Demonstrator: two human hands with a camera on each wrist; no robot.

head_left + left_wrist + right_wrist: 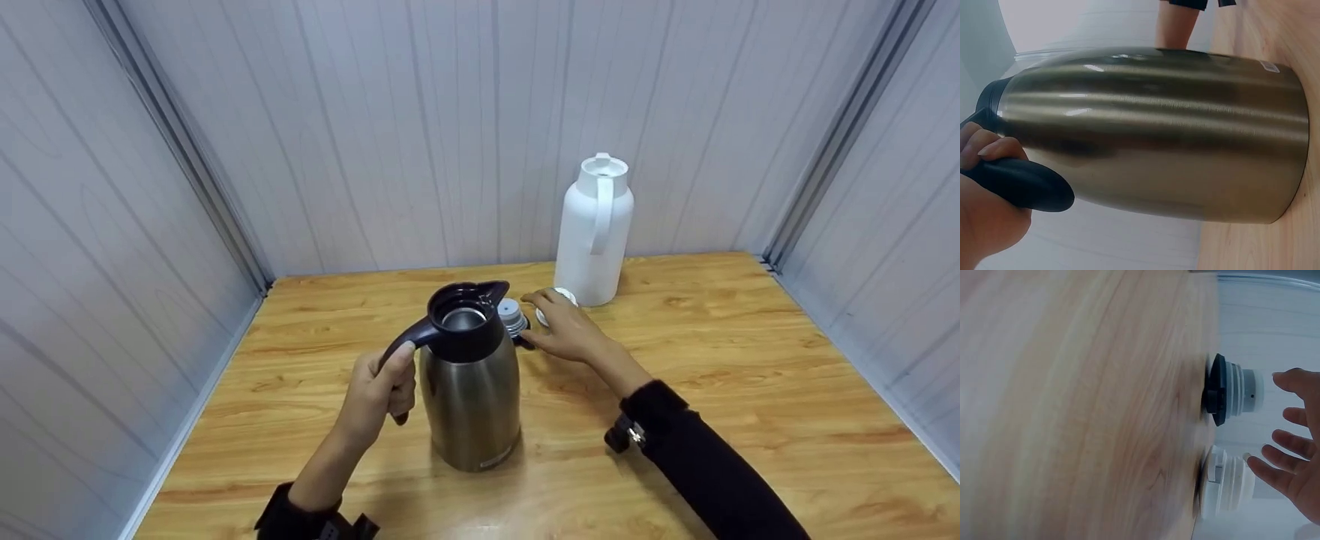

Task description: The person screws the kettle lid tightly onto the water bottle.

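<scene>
A steel vacuum jug (471,397) stands upright near the middle of the wooden table (750,390), its dark collar open at the top with no stopper in it. The left hand (379,394) curls its fingers around the jug's dark handle (1022,183), thumb laid along the upper part.

Just behind and to the right of the jug, two stoppers rest on the table side by side: a dark-based one with a grey threaded body (1230,390) and a white one (1227,482). The right hand (566,326) hovers over them with fingers spread and relaxed. One fingertip seems to touch the top of the white stopper, though the wrist view leaves that contact uncertain; the hand grips nothing.

A white insulated jug (594,229) stands upright at the back of the table, close to the wall, with its handle facing forward.
</scene>
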